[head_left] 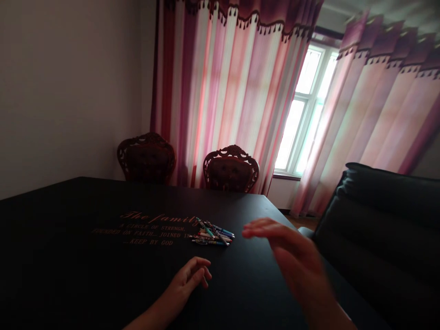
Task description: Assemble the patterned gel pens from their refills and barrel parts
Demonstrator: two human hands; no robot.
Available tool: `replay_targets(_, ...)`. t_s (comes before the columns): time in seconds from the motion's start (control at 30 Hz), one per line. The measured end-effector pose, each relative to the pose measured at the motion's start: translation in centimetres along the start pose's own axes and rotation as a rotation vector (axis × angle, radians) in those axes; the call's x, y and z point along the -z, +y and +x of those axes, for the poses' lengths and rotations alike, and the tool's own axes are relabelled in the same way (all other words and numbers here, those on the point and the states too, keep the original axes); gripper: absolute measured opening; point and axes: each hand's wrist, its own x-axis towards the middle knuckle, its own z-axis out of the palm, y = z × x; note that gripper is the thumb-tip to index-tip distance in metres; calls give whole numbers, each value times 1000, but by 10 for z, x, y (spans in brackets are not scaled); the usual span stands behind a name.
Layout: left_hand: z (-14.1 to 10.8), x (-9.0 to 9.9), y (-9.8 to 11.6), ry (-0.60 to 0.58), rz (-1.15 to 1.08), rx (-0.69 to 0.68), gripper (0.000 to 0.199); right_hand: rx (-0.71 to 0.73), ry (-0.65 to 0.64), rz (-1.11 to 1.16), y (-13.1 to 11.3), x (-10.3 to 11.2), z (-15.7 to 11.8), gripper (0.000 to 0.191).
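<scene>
A loose pile of several pens, in blue, white, green and dark colours, lies on the black table. My left hand is just in front of the pile, fingers apart and loosely curled, holding nothing. To the right of the pens, my right hand is raised over the table, somewhat blurred, with its fingers stretched toward the left and nothing in it. Neither hand touches the pens.
Gold lettering is printed on the tabletop left of the pens. Two carved chairs stand beyond the far edge. A black padded chair is at the right. Striped curtains hang behind, beside a window.
</scene>
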Motion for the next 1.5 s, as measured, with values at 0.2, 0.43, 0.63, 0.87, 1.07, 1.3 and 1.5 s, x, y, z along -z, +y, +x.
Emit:
replay_targets(0.2, 1, 2, -9, 14, -15, -20, 36, -75, -47, -516, 88, -111, 51, 23)
replay_targets(0.43, 3, 5, -18, -32, -31, -32, 43, -134, -49, -789, 135, -168, 55, 16)
replay_targets(0.63, 3, 6, -13, -24, -30, -3, 48, -148, 112, -702, 124, -160, 63, 16)
replay_targets(0.87, 16, 9, -33, 290, -87, -22, 69, -365, -47, -46, 117, -116, 5, 63)
replay_targets(1.07, 7, 8, -26, 90, 40, -11, 45, -616, -134, 65, 121, -107, -38, 74)
replay_targets(1.3, 0, -3, -5, 115, 243, 71, 40, -412, -199, 16, 110, -92, -43, 62)
replay_targets(1.5, 1, -2, -6, 132, 278, 93, 43, -269, -172, -32, 97, -73, -43, 29)
